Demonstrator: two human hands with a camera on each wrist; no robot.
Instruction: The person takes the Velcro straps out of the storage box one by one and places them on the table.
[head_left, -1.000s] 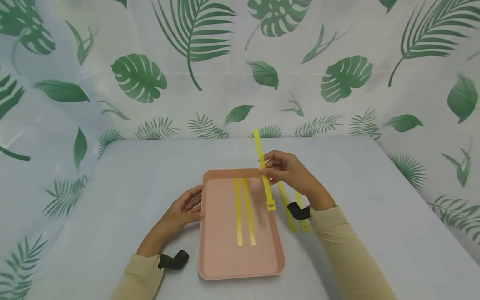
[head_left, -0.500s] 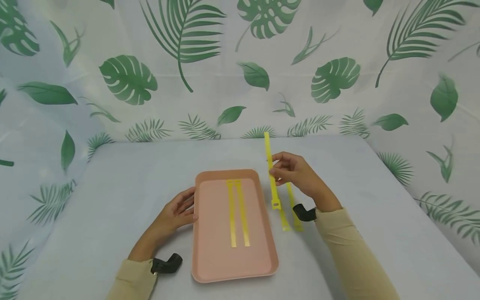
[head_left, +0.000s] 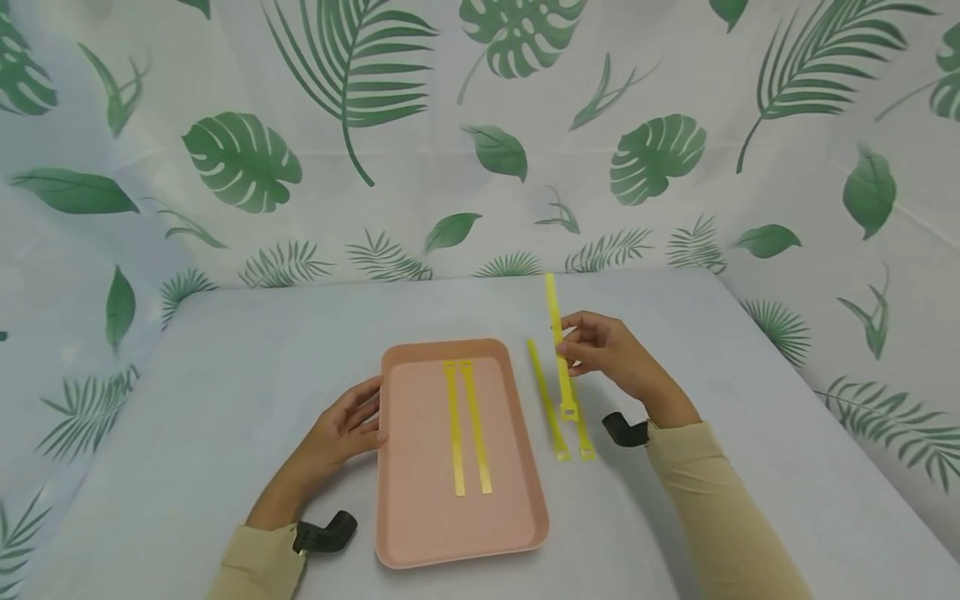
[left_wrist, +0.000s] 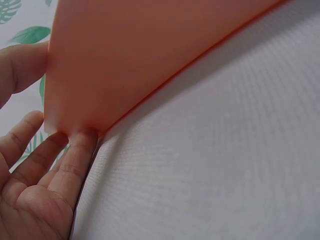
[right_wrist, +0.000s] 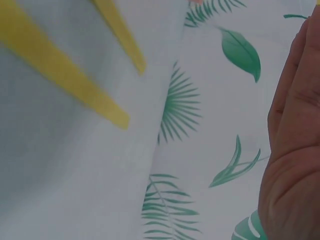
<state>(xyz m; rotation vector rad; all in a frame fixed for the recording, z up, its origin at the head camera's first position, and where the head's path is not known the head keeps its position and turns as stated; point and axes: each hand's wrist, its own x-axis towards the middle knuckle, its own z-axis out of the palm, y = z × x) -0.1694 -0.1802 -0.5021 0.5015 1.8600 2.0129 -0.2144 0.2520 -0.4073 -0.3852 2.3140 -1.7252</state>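
My right hand (head_left: 611, 354) pinches a yellow hook-and-loop cable tie (head_left: 561, 367) between thumb and fingers. The tie is raised nearly upright, slotted head down, right of the pink tray (head_left: 420, 529). On the table beneath it lie two more yellow ties, one nearer the tray (head_left: 545, 396) and one partly hidden behind the held tie (head_left: 586, 442). Inside the tray, two ties (head_left: 454, 433) rest side by side, heads at the far end. My left hand (head_left: 345, 425) touches the tray's left side; in the left wrist view its extended fingertips (left_wrist: 82, 142) meet the pink wall (left_wrist: 125, 55).
A pale cloth covers the table (head_left: 225, 375). Behind it and at both sides stands a white curtain with green leaf prints (head_left: 498, 150). A black wrist camera sits on each cuff, left (head_left: 326, 533) and right (head_left: 625, 431).
The right hand has carried the held tie rightward, from over the tray's right rim to above the ties on the table. The left hand stays at the tray; the head view has shifted slightly.
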